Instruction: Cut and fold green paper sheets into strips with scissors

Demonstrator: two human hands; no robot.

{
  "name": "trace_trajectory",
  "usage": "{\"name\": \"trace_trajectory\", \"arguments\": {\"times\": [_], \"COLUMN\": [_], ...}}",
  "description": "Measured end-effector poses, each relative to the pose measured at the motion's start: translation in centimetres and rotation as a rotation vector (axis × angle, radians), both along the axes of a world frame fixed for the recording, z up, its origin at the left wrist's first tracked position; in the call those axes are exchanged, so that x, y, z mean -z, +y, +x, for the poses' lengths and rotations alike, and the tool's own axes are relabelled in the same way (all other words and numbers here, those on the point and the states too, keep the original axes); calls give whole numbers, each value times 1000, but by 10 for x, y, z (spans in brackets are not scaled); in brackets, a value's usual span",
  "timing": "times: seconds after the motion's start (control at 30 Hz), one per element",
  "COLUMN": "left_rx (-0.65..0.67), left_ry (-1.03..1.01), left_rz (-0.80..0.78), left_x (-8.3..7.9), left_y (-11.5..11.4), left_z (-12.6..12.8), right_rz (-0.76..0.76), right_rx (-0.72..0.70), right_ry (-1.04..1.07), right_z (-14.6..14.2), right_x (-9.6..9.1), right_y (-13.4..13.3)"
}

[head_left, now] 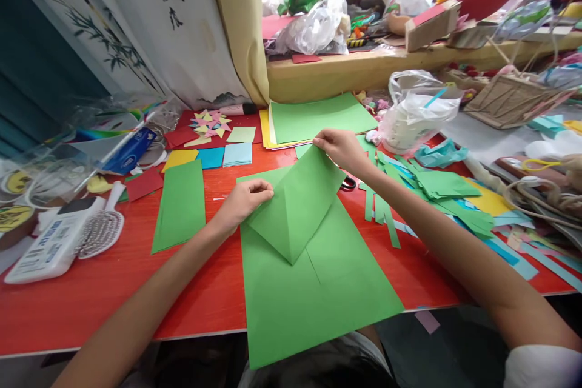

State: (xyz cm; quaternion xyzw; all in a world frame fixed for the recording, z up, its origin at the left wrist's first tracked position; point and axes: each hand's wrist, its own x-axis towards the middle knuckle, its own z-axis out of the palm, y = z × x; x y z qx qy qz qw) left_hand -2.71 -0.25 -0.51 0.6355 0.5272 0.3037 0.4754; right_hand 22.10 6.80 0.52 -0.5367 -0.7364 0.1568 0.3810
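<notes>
A large green paper sheet (318, 291) lies on the red table (91, 297) in front of me, its near end hanging over the table's edge. Its far part is folded back toward me into a pointed flap (295, 212). My left hand (243, 203) is closed in a pinch on the flap's left edge. My right hand (341, 148) is closed on the flap's top right corner. Black scissors (348, 183) peek out just under my right wrist.
A green paper strip (179, 206) lies left of the sheet, with a white hairbrush (102, 230) and a white box (50, 245) further left. Green and blue paper scraps (436, 194) pile up on the right. A stack of coloured sheets (313, 121), paper stars (209, 124) and a plastic bag (418, 112) sit behind.
</notes>
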Motion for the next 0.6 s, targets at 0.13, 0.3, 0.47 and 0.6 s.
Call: {"name": "trace_trajectory", "arguments": {"times": [0.13, 0.3, 0.47, 0.6], "left_rx": [10, 24, 262, 388], "left_ry": [55, 195, 360, 330], "left_rz": [9, -30, -164, -164], "left_x": [-1, -17, -37, -40], "left_y": [2, 5, 8, 10], "left_z": [0, -6, -26, -36], "right_rz": [-4, -32, -39, -134], "right_rx": [49, 104, 134, 117], "right_ry": [-16, -5, -45, -63], "right_z": [12, 23, 34, 43], "right_x": [2, 12, 17, 14], "right_y": [4, 11, 17, 19]}}
